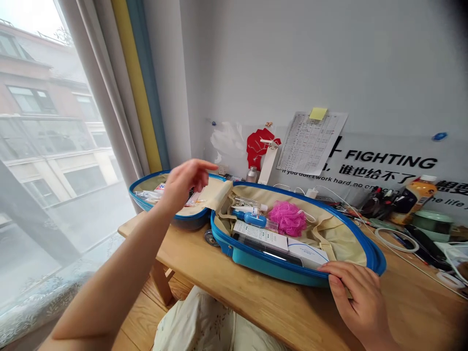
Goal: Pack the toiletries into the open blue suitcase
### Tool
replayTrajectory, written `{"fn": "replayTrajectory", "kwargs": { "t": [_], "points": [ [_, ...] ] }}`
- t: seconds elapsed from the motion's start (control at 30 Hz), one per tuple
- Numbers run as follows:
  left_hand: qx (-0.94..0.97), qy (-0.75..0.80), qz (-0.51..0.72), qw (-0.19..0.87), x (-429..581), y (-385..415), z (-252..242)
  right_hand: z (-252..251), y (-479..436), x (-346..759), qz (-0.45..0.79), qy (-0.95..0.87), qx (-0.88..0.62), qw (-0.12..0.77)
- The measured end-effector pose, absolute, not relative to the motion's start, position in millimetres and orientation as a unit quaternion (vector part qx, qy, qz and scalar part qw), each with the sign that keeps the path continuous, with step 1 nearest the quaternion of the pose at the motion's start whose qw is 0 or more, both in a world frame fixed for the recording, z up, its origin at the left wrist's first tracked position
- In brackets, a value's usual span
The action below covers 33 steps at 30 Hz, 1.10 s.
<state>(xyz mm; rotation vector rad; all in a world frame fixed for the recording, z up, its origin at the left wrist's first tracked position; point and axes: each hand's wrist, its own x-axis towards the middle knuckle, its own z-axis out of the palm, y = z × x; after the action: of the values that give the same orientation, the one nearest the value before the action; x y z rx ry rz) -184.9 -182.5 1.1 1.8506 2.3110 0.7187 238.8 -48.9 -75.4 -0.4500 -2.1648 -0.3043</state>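
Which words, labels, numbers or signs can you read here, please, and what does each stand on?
"FIGHTING": wall banner.
"谁也给不了": same banner; neighbouring characters are partly hidden.
"If you don't work hard": same banner; the rest is partly hidden.
Too small or blurred: paper sheet, white boxes and blue bottle in the suitcase, drink bottle.

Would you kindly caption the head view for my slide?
Left hand raised over an open blue suitcase, right hand on its rim.
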Motion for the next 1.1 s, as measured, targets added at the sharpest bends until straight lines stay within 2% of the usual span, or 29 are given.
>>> {"fn": "replayTrajectory", "kwargs": {
  "t": [0.13,0.4,0.77,0.93,1.1],
  "points": [
    [0.604,0.791,0.084,0.052,-216.6,-134.8,11.7,-71.6,-51.2,235.0,-0.122,-0.865,-0.18,0.452],
    [0.582,0.806,-0.04,0.102,-243.0,-116.4,-24.8,-71.6,-51.3,233.9,-0.12,-0.86,-0.178,0.463],
    [0.566,0.811,-0.074,0.127,-240.6,-116.1,-26.8,-67.8,-53.2,231.8,-0.121,-0.859,-0.172,0.466],
    [0.56,0.822,-0.054,0.085,-228.9,-120.0,-14.7,-70.5,-53.2,233.5,-0.121,-0.858,-0.179,0.466],
    [0.587,0.81,0.009,0.012,-193.6,-103.2,27.0,-68.7,-55.3,233.0,-0.123,-0.856,-0.181,0.469]
  ]
}}
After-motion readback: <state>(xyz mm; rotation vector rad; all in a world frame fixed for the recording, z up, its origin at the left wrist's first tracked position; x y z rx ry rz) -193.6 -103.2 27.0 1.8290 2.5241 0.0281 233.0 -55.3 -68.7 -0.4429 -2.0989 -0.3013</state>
